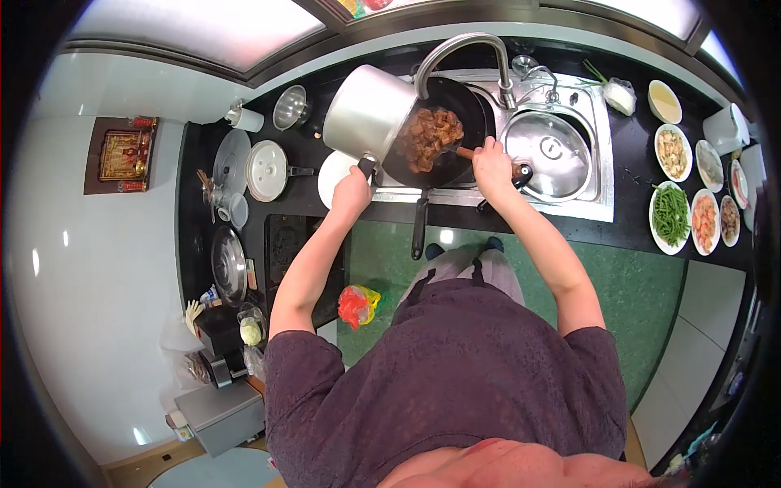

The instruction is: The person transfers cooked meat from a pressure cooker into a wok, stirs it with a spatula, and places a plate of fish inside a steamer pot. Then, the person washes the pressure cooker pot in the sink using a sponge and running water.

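Note:
My left hand (pixel 352 192) is closed round the black handle of a tall silver pot (pixel 368 110), which is tipped on its side with its mouth to the right. Browned chunks of food (pixel 433 138) lie at the pot's mouth, over a black wok (pixel 472 110) at the left sink basin. My right hand (pixel 493 168) is closed on the wooden handle of a spatula (pixel 464 152), whose tip reaches the food. The wok's long black handle (pixel 420 228) points toward me.
A curved faucet (pixel 468 39) arches over the wok. The right basin holds a silver lid (pixel 549 154). Plates of green beans (pixel 670 215) and other food stand at the right. A lidded white pan (pixel 267 171) and metal bowl (pixel 290 108) are at the left. A red bag (pixel 355 307) lies below.

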`<action>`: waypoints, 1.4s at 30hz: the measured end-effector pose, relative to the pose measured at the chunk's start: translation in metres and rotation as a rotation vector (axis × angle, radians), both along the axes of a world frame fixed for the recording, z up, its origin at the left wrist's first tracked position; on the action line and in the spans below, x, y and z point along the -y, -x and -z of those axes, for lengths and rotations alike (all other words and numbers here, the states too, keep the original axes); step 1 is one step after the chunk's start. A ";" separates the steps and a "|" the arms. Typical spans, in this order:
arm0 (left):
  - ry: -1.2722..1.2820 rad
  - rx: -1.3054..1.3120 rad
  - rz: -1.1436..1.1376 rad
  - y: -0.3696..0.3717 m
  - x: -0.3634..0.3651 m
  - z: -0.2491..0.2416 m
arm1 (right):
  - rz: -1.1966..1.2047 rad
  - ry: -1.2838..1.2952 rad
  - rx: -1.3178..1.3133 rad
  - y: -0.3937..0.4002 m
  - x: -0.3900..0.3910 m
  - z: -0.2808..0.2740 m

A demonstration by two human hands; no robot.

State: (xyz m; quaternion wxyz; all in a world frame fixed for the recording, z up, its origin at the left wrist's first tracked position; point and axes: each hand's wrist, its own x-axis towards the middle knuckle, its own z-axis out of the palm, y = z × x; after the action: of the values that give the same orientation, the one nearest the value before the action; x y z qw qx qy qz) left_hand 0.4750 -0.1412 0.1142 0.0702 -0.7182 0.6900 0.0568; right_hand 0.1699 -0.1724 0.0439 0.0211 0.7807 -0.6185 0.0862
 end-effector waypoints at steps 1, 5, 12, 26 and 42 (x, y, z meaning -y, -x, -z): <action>-0.024 0.001 -0.016 0.001 -0.002 -0.003 | 0.002 0.014 0.005 -0.001 -0.001 -0.002; -0.032 0.007 -0.019 -0.002 -0.006 0.001 | 0.000 0.017 0.020 0.002 -0.001 -0.005; -0.021 -0.042 -0.062 -0.007 -0.003 -0.010 | 0.010 0.003 0.056 0.009 -0.002 -0.018; 0.023 -0.162 -0.013 -0.037 -0.017 -0.059 | 0.076 0.038 0.129 0.025 0.002 -0.023; 0.157 0.064 0.069 -0.025 -0.028 -0.049 | 0.082 0.008 0.149 0.029 -0.006 -0.016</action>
State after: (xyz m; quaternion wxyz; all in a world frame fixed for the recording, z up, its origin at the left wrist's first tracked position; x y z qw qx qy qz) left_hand 0.5000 -0.1130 0.1634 0.0378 -0.6986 0.7142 -0.0227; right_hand 0.1406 -0.1663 0.0596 -0.0183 0.7461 -0.6495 0.1457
